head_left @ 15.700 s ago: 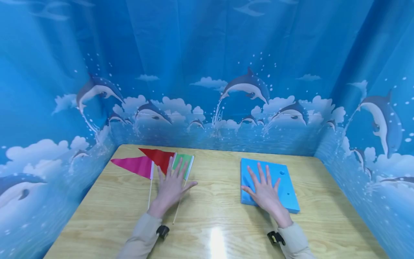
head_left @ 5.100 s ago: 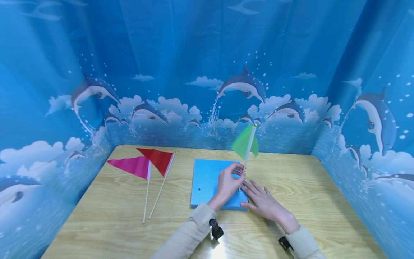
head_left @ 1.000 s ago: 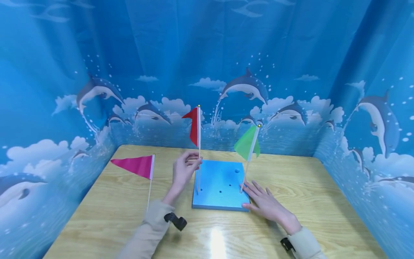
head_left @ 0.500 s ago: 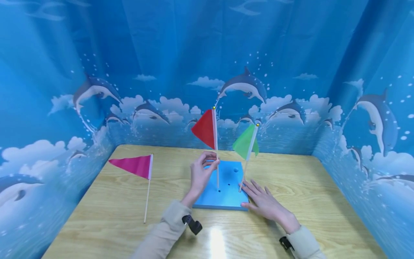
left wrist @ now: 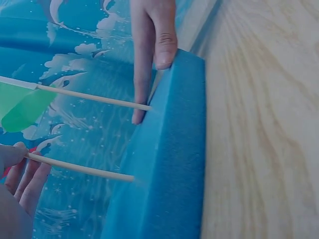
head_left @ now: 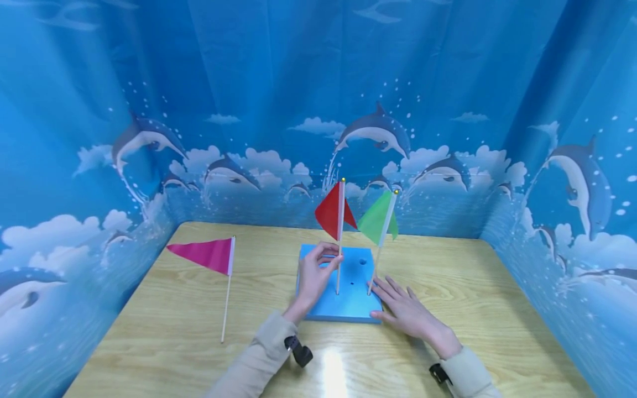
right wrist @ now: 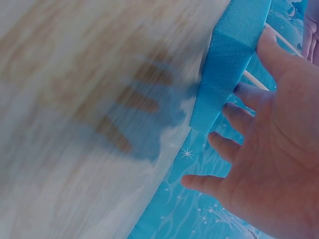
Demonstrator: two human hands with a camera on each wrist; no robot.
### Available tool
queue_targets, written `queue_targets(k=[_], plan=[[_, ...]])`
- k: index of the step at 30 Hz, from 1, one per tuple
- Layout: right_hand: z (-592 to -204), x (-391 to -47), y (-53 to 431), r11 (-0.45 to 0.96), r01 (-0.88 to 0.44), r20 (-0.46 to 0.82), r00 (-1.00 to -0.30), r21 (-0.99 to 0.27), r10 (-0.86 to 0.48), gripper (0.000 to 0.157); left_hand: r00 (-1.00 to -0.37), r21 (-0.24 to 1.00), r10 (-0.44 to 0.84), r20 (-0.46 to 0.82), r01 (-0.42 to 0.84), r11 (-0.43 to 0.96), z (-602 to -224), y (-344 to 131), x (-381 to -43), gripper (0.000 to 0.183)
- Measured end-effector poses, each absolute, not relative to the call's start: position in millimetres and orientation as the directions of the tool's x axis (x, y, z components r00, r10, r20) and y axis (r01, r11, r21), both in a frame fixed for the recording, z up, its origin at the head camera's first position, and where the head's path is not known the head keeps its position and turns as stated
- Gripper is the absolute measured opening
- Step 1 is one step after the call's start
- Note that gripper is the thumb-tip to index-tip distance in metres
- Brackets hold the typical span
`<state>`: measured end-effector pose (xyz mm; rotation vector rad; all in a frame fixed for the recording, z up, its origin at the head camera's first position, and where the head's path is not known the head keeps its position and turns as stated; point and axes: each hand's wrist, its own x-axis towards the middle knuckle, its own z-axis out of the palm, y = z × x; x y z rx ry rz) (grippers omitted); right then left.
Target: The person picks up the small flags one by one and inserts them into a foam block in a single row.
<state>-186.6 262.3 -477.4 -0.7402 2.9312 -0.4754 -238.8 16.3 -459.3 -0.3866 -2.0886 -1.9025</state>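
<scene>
My left hand (head_left: 312,276) pinches the thin wooden stick of a red flag (head_left: 328,213) between thumb and fingers. That flag stands nearly upright, its stick's lower end in the top of a blue foam block (head_left: 323,310). In the left wrist view the red flag's stick (left wrist: 84,169) runs from my fingertips into the foam. A green flag (head_left: 375,221) stands in the block's right side, tilted to the right. My right hand (head_left: 410,314) rests at the block's right edge with its fingers straight and spread; the right wrist view shows the thumb against the foam (right wrist: 224,64).
A pink flag (head_left: 211,256) lies on the left of the wooden table (head_left: 169,342), its stick pointing towards me. Small holes show in the block's top. A blue curtain (head_left: 308,83) with printed dolphins surrounds the table at the back and sides.
The left hand has carried the red flag rightwards from the block's left side, then lowered its stick into the block. The right hand and green flag have kept their places.
</scene>
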Motion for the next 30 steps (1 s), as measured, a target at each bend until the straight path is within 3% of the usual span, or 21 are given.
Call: queue_targets(k=[30], plan=[[-476.7, -186.5, 261.0, 0.842, -0.443, -0.011, -0.883, -0.308, -0.469, 0.071, -0.946, 0.934, 0.063, 0.317, 0.323, 0.151, -467.4, 6.4, -238.1, 0.024]])
